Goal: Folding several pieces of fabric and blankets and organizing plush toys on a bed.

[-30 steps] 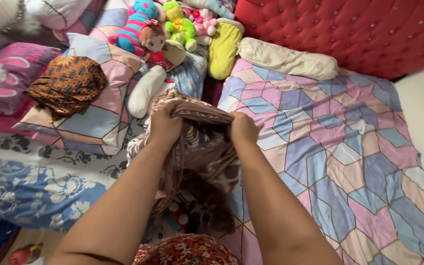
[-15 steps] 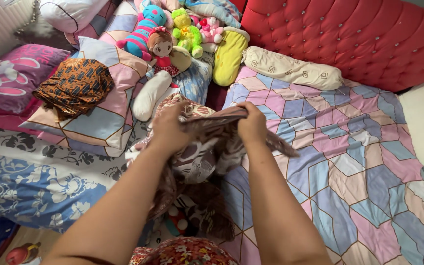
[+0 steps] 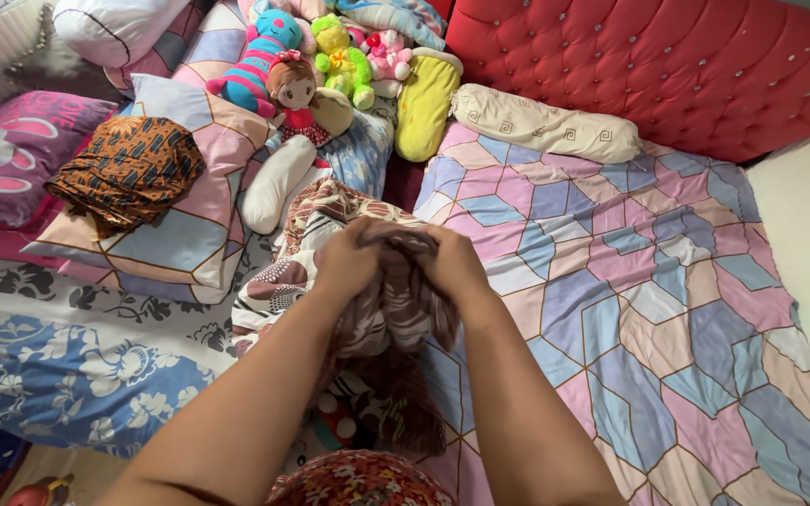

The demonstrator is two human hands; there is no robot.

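at the far left a folded orange and black patterned cloth (image 3: 128, 173) lay on a pink geometric pillow (image 3: 189, 234), with a white bolster (image 3: 274, 183) just beside it and a doll (image 3: 294, 94) among soft toys above. the left hand (image 3: 353, 262) and right hand (image 3: 457, 267) were close together above the bed, both clamped on a brown patterned cloth (image 3: 396, 309) that hung bunched between them; its lower end was probably resting on a heap below, though the folds hid that. to the right spread the pastel geometric bedsheet (image 3: 649, 309), a cream bolster (image 3: 546, 126) and the red tufted headboard (image 3: 667, 66).
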